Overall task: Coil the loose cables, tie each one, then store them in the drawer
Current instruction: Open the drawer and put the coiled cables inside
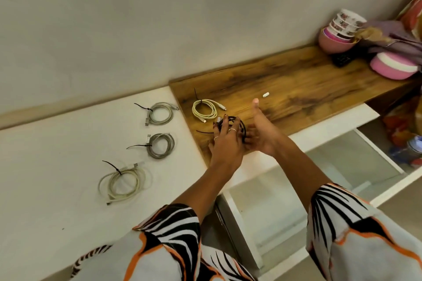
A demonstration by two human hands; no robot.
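Two hands (242, 139), black cable (237, 121) half hidden

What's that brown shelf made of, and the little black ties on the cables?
Shelf: looks like wood or wood-look laminate, with dark streaky grain and a slight sheen. Ties: probably plastic zip ties, since they are thin, black and their tails stick out stiffly from each coil.

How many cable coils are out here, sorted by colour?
Grey coils: 2
Cream-white coil: 1
Yellow coil: 1
Black coil, held between left hand and right hand: 1
Total: 5
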